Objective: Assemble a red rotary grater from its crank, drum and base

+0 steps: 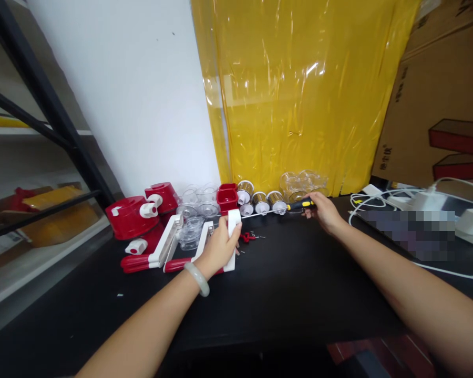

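Observation:
My left hand is closed around a white handle piece with a red grip, holding it upright at the table's middle. In my right hand is a screwdriver with a black and yellow handle. Its long thin shaft points left and reaches the upper part of the white piece; whether the tip sits in a screw is hidden. Just right of my left hand lies a small red part with a metal pin. Similar white and red handles lie left of my left hand.
Red housings stand at the left; clear plastic cups, a red hopper and several metal-and-white drums line the back. White cables and a blurred-out flat object lie right. Black shelving borders the left.

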The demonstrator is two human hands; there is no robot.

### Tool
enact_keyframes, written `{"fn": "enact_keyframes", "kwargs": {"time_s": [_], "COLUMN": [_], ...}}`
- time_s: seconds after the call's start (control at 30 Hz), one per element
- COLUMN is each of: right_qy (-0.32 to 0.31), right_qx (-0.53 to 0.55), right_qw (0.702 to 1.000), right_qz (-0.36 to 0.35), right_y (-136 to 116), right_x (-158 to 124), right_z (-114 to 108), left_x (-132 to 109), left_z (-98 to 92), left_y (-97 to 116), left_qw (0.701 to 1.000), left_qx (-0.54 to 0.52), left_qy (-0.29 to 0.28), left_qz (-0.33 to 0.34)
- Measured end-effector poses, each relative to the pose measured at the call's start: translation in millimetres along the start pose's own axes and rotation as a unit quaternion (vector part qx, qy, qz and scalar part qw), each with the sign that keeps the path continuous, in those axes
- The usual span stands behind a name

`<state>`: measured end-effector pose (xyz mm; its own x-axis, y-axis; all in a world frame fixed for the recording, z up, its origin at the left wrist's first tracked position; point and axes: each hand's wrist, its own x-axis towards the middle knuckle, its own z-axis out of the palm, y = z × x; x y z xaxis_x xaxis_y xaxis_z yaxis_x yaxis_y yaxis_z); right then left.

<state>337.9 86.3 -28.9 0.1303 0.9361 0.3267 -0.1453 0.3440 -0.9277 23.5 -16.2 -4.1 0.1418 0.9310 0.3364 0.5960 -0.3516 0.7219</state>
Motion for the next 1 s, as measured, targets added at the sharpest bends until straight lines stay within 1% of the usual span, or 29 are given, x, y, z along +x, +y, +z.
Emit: {"fn": "enact_keyframes", "kwargs": {"time_s": [0.13,0.27,0.43,0.6,0.67,0.73,0.8,0.93,1.0], "right_qy": [-0.001,0.017,0.022,0.021,0.01,-0.01,-0.017,0.01,0.02], "right_qx": [-0.031,-0.059,-0.012,0.019,0.019,0.012,-0.003,-0.068,-0.079], "right_qw": [0.999,0.998,0.999,0.999,1.0,1.0,1.0,0.998,0.997], "right_qz": [-0.018,-0.012,0.037,0.03,0.023,0.013,0.002,-0.008,0.003], "right_y": [5.6,4.5,1.2,0.4,-0.5,-0.9,-0.1,3.0,3.4], "right_x": [0.2,-1.2,0.6,1.4,0.5,-0.4,-1.1,-2.0,-2.1], "right_z": [-1.1,-0.1,1.3,0.3,0.4,0.7,0.7,0.1,0.2], "left_x": [0.7,0.8,0.8,0.3,0.0,0.2,0.8,1.3,0.8], "left_z": [-0.4,0.2,0.5,0.2,0.2,0.3,0.4,0.1,-0.1], "left_y": [-0.1,-2.3,-3.0,-1.7,-1.4,-1.8,-2.5,-2.7,-1.9], "left_qw": [1.0,1.0,1.0,1.0,1.0,1.0,1.0,1.0,1.0], "left_qx": [-0.009,-0.009,-0.008,-0.005,-0.003,-0.001,0.0,0.005,0.005], "left_qy": [0.001,0.004,0.006,0.004,0.0,-0.002,-0.001,0.004,0.003], "left_qz": [-0.007,0.004,-0.001,0.003,0.002,-0.001,0.001,0.007,0.008]}}
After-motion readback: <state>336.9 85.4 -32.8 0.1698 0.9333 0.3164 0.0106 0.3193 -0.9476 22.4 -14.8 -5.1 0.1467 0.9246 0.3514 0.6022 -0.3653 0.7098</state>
